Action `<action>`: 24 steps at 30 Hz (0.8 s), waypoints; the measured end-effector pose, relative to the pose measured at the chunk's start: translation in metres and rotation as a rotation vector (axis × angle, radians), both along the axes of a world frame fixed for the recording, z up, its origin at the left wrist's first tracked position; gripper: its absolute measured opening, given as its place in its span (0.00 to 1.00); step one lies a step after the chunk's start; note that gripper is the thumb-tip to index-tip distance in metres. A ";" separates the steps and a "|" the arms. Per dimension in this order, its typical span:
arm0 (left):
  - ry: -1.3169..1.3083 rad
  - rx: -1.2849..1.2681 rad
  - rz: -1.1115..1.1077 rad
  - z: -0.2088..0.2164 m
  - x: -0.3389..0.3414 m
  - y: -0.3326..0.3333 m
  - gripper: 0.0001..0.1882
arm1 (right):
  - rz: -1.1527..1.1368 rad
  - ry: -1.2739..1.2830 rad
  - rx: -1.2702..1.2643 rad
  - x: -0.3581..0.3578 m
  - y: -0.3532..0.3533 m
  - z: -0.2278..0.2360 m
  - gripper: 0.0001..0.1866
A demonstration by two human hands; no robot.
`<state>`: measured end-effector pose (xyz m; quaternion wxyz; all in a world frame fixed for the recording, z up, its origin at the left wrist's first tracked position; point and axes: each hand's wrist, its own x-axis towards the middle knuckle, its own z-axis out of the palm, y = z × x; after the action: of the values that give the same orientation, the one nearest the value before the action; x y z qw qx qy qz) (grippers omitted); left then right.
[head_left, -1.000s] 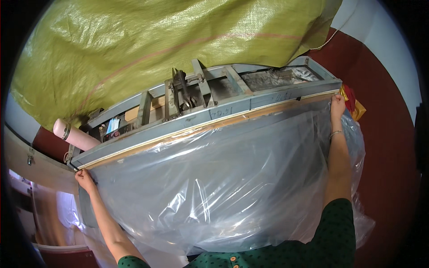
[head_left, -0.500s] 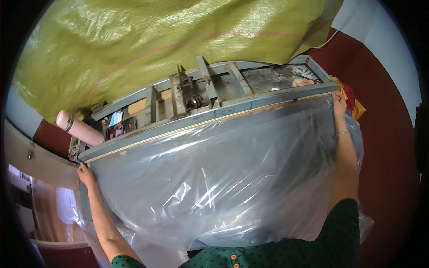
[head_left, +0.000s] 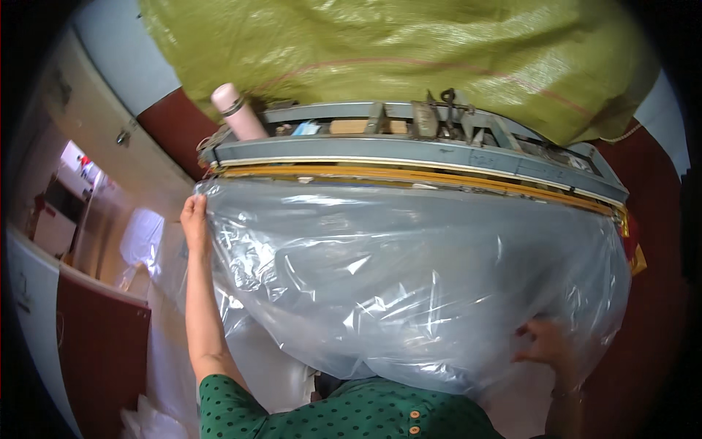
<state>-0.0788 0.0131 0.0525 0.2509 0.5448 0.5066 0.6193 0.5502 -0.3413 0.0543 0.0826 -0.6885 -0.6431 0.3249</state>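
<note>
Clear plastic sheet: spread on the near side of a grey metal frame; upper-left edge pinched in the closed left hand. Right hand: blurred, placed at the sheet's lower right, fingers parted, half-curled; any hold cannot be told.

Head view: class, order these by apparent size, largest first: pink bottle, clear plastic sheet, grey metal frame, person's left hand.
1. Clear plastic sheet
2. Grey metal frame
3. Pink bottle and left hand: too alike to rank
</note>
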 end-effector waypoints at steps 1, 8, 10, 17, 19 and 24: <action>0.021 -0.005 0.031 0.000 0.000 -0.006 0.07 | 0.035 0.001 -0.009 -0.007 -0.006 -0.019 0.35; -0.142 0.043 -0.059 0.003 -0.001 -0.036 0.06 | 0.268 -0.078 -0.022 -0.057 0.019 -0.111 0.46; -0.235 0.031 -0.122 0.007 0.007 -0.044 0.06 | 0.155 -0.064 0.040 -0.064 0.023 -0.149 0.42; -0.243 0.036 -0.116 0.017 0.020 -0.067 0.07 | -0.044 -0.375 0.274 -0.043 0.028 -0.252 0.23; -0.194 0.052 -0.056 0.021 0.017 -0.079 0.08 | -0.021 -0.408 0.153 -0.041 0.032 -0.245 0.19; -0.136 0.063 -0.052 0.020 0.042 -0.071 0.10 | -0.173 -0.327 0.306 -0.034 0.018 -0.221 0.14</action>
<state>-0.0365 -0.0578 0.0720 0.2836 0.5220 0.4543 0.6639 0.5167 -0.3235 -0.1671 0.1080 -0.7639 -0.6284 0.0994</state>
